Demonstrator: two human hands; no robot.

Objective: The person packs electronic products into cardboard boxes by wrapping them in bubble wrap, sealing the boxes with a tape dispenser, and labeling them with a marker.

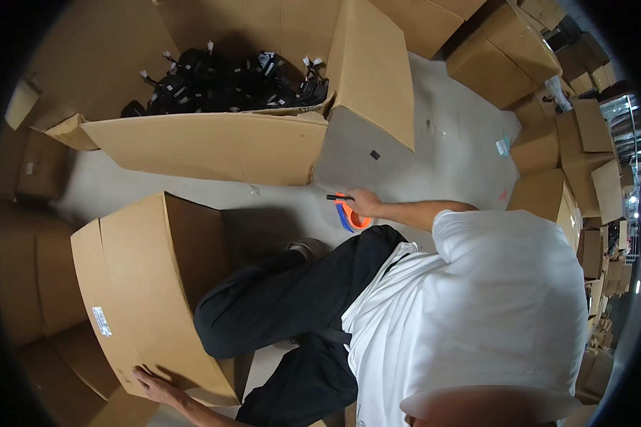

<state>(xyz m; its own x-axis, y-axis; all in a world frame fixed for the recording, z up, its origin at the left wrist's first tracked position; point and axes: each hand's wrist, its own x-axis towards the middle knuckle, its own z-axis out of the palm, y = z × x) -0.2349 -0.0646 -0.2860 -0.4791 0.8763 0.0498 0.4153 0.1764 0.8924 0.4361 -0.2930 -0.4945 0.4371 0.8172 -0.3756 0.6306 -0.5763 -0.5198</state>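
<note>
My right hand (pixel 365 203) is closed around an orange and blue tape dispenser (pixel 357 220). A thin black stick-shaped piece (pixel 340 197) juts out past its fingers; whether it is part of the dispenser I cannot tell. The dispenser hangs above the grey floor, close to my bent knee. Down at the lower left, my left hand (pixel 157 388) rests with fingers stretched out against a closed cardboard box (pixel 137 263). A white label (pixel 102 322) is stuck on that box's face. My leg, in black trousers, presses near the box's side.
Beyond the floor gap stands a large open carton (pixel 214 148) with several black parts (pixel 228 82) and white-tipped cables inside. Its side flap (pixel 374 71) sticks out rightward. More boxes (pixel 541 146) line the right and left. A small dark scrap (pixel 374 155) lies on the floor.
</note>
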